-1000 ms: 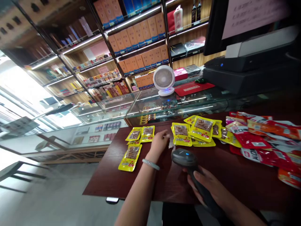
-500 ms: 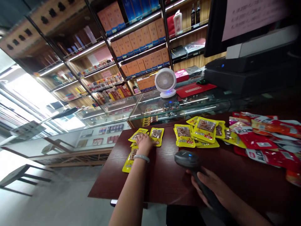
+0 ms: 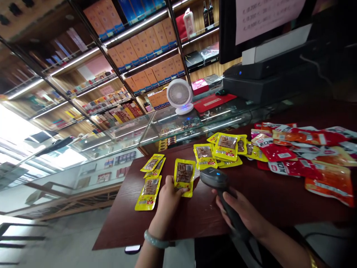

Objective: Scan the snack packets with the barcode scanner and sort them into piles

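My left hand [image 3: 170,195] grips the lower edge of a yellow snack packet [image 3: 184,174], its clear window showing brown pieces inside. In my right hand [image 3: 241,208] is a dark barcode scanner [image 3: 214,178] with a blue light on top. The scanner's head points left at the held packet, close to its right side. Left of my left hand lie several more yellow packets: one nearer me [image 3: 149,191] and others overlapping behind it [image 3: 153,163]. Beyond the scanner, a pile of yellow packets [image 3: 226,146] rests on the table.
Red and orange packets [image 3: 292,165] are heaped on the right of the dark wooden table [image 3: 122,219]. Behind stand a glass display counter [image 3: 145,128], a white fan [image 3: 180,96], a red mat [image 3: 214,103] and a monitor [image 3: 228,33]. Stocked shelves [image 3: 142,44] line the back.
My left hand has come back toward me, with a yellow packet now lifted in it. The scanner has shifted slightly left, and the camera view has turned right.
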The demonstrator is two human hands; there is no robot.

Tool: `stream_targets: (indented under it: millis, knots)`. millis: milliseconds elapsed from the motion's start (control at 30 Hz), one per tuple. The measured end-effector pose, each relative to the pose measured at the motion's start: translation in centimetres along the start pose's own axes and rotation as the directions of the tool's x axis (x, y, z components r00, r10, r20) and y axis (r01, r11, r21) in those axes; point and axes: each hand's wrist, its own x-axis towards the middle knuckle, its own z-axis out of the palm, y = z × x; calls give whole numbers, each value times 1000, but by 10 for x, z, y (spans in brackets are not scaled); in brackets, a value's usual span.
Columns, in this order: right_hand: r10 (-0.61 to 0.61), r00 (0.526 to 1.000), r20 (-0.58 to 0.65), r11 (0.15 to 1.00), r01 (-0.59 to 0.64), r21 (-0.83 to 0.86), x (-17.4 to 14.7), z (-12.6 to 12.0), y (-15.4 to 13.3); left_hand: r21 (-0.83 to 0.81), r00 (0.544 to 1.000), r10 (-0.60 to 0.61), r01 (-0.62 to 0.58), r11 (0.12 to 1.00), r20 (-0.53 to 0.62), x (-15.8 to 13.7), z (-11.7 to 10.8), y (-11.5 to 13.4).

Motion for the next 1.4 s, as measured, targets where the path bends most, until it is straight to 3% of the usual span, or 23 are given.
stream_targets:
  millis: [267,400,500,633,733,800,867,967,1033,1100,1167,1300,1400]
  knots:
    - [-61,998,-6,998,61,19,-2,2,-5,-106,999,31,-29,994,16,3,7,16]
    - [-84,996,-6,996,84,34,-1,0,-5,-190,998,22,-35,981,-66,25,17,45]
    - [-80,997,-16,995,81,51,0,-4,-3,-204,996,59,-72,976,-67,46,30,72]
    - [-64,997,-41,995,67,76,2,-8,1,-123,988,150,-145,982,36,62,42,98]
    - [-39,997,-72,995,45,92,0,-10,1,17,964,266,-267,964,26,65,37,101]
    - [-15,996,-83,995,23,97,-2,-10,0,120,959,282,-277,953,-30,67,27,90]
    - [-15,996,-82,996,22,81,-3,-11,-1,206,970,227,-206,957,-86,68,11,66]
    - [20,995,-94,997,-13,75,-5,-11,-3,358,984,56,9,934,-171,60,-19,13]
    - [62,991,-121,995,-52,84,-6,-9,-4,461,957,-112,230,857,-269,48,-39,-24]
    - [85,987,-137,993,-72,95,-7,-7,-6,517,931,-257,358,777,-259,34,-56,-57]
    - [77,989,-127,994,-66,89,-8,-5,-7,541,912,-342,409,735,-225,21,-65,-80]
    - [57,993,-103,998,-54,37,-9,-4,-4,487,909,-381,412,770,-167,7,-62,-93]
    - [101,992,-68,995,-100,24,-10,-6,-1,252,919,-377,394,884,-117,4,-45,-80]
